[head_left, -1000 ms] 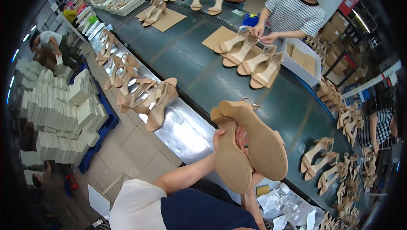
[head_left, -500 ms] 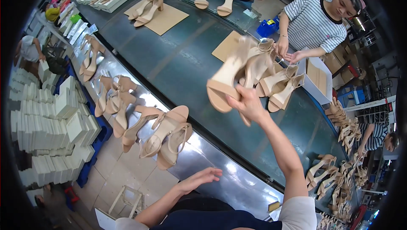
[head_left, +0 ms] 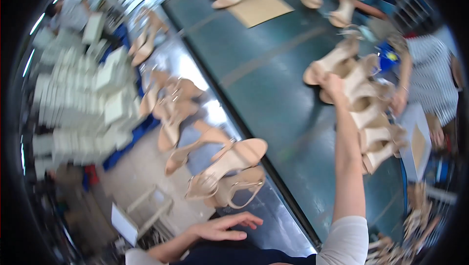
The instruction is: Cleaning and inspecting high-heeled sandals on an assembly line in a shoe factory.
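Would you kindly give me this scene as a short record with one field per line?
Left hand: open, empty, near beige sandals on the metal ledge
Right hand: at the toe of a pale sandal; blur hides how firmly it grips
Beside that sandal: a row of similar sandals on the dark green table
Across: a co-worker in a striped top, next to a pale box
Left side: stacked white boxes

Sandals (head_left: 364,118) on table (head_left: 273,94), boxes (head_left: 73,99) seemingly left
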{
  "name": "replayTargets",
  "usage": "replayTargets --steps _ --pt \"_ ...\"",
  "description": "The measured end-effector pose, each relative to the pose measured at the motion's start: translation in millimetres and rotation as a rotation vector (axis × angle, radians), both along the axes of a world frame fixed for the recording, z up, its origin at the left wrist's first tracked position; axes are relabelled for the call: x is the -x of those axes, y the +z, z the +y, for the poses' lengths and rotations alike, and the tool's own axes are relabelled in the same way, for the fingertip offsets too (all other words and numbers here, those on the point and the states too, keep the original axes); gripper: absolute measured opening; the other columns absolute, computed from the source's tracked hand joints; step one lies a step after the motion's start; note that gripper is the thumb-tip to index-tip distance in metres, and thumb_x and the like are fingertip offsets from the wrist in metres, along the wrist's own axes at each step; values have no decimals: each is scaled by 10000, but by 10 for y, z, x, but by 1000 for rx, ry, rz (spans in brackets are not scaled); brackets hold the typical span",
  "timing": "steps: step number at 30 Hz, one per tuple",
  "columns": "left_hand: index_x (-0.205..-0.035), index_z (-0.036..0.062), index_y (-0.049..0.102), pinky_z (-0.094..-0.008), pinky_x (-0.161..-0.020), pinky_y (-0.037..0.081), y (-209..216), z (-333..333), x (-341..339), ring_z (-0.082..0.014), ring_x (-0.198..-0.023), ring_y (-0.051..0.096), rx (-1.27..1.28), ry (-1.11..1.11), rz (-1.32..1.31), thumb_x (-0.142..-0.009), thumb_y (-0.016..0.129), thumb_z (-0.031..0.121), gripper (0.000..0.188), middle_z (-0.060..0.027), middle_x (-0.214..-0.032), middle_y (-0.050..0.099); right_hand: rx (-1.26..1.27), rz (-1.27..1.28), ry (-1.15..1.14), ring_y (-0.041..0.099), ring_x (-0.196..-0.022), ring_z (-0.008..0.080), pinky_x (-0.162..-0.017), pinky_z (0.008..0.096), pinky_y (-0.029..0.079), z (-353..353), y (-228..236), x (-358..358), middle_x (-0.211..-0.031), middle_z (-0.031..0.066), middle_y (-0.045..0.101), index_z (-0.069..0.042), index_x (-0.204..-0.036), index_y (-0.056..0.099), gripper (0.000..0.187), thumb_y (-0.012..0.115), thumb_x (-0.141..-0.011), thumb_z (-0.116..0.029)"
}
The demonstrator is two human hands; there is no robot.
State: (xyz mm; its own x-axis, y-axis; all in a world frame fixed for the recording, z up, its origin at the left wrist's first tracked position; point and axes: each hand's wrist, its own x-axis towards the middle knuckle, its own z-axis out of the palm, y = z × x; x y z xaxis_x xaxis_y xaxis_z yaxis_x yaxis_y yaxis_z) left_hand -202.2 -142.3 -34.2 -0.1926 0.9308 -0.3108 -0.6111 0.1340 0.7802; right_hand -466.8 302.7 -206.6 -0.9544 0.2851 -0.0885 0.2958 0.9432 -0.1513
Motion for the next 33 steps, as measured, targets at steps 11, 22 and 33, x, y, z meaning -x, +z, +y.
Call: replayTargets --steps 11,22,33 --pt "-1108 -7 555 -306 -863 440 464 -835 847 -149 -971 560 566 635 493 -882 544 128 264 -70 -1027 607 -371 283 177 493 -1019 336 -885 470 378 -604 695 -637 -1091 155 523 -33 -1125 520 582 617 -772 -487" --pt "-1157 42 563 -298 -830 445 -258 -818 585 -154 -1019 538 747 433 709 -847 559 225 360 -85 -1094 576 1130 -233 23 646 -749 217 -676 315 520 -2515 805 -3831 -904 146 642 8 -1021 599 267 661 -800 -130" --pt "-1150 1 555 -339 -845 456 -204 -1345 1433 -222 -1034 556 712 619 825 -745 544 118 422 -148 -1171 558 926 -150 18 646 -875 284 -765 370 507 -2894 1200 -4697 -950 175 644 -8 -1038 600 289 645 -818 -191"
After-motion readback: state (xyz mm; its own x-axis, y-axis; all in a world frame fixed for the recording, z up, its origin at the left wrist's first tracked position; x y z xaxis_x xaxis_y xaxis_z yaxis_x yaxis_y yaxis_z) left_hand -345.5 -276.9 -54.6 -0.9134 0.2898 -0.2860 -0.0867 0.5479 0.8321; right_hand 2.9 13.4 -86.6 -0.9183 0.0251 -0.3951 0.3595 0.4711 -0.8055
